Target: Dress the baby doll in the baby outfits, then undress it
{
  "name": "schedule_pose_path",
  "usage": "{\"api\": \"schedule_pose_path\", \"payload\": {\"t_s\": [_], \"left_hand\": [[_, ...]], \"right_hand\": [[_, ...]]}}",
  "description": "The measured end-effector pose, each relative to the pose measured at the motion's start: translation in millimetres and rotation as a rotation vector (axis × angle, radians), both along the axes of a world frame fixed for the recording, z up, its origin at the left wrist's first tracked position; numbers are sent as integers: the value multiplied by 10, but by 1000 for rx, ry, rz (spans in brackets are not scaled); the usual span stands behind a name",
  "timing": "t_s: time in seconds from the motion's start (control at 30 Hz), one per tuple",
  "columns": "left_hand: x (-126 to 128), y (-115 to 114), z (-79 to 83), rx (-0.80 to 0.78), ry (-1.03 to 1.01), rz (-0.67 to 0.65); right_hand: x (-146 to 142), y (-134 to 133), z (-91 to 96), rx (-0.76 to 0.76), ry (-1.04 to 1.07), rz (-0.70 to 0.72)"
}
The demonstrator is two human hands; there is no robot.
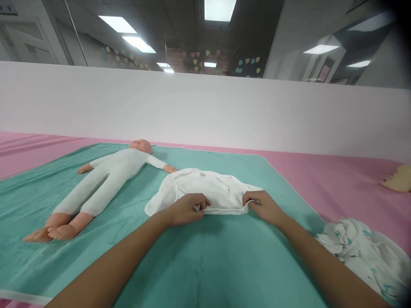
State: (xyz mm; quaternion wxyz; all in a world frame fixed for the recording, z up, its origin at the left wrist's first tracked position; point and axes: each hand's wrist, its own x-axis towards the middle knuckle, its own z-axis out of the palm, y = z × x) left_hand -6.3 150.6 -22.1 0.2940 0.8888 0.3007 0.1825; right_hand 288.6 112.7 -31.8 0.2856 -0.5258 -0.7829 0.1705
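A white baby garment (205, 190), with a small printed label near its top edge, lies spread on a teal blanket (205, 265). My left hand (188, 208) is closed at its near edge, fingers curled on the cloth. At the right end of the same edge, my right hand (261, 205) pinches the cloth and lifts it slightly. A baby doll (117, 169) in a white body suit lies on its back to the left, its hand close to the garment's far left side.
A bundle of white printed cloth (359, 252) sits at the right on the pink sheet (298, 171). Farther right is a yellowish item (398, 179), partly cut off. A low white wall (205, 111) with a mirror or glass above it closes off the far side.
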Motion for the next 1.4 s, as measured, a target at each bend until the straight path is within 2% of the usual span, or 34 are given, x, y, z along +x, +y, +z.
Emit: {"api": "schedule_pose_path", "payload": {"t_s": [0.1,0.17,0.2,0.27,0.33,0.4,0.53,0.67,0.8,0.87,0.93,1.0,1.07,1.17,1.3,1.4], "left_hand": [[-21,14,30,-243,-43,8],[-20,29,16,-327,-74,41],[-15,37,0,-318,-90,74],[3,49,-44,-201,-88,142],[27,52,-96,-31,-52,149],[53,46,-149,113,13,64],[98,6,-237,287,118,-170],[118,-44,-268,296,180,-214],[145,-89,-234,300,180,-249],[172,-117,-214,313,161,-285],[209,-152,-206,327,126,-308],[251,-189,-211,346,81,-318],[292,-223,-221,371,51,-324],[339,-262,-224,386,40,-323],[387,-317,-205,297,-6,-262],[435,-373,-204,220,-68,-249]], "right_hand": [[54,11,36,-138,294,27],[141,76,-13,-104,357,-110],[204,123,-63,-69,311,-228],[357,225,-188,-14,109,-466],[509,309,-307,-8,-83,-589],[614,361,-383,-51,-164,-605],[654,423,-415,-100,-142,-597],[661,536,-409,11,-71,-606],[771,589,-369,17,8,-687],[831,551,-317,-47,7,-730],[865,482,-255,-178,-69,-756],[866,410,-208,-308,-162,-705],[851,357,-193,-350,-176,-586],[855,335,-229,-361,10,-495],[934,369,-312,-274,609,-658],[950,395,-352,-156,880,-691]]}}
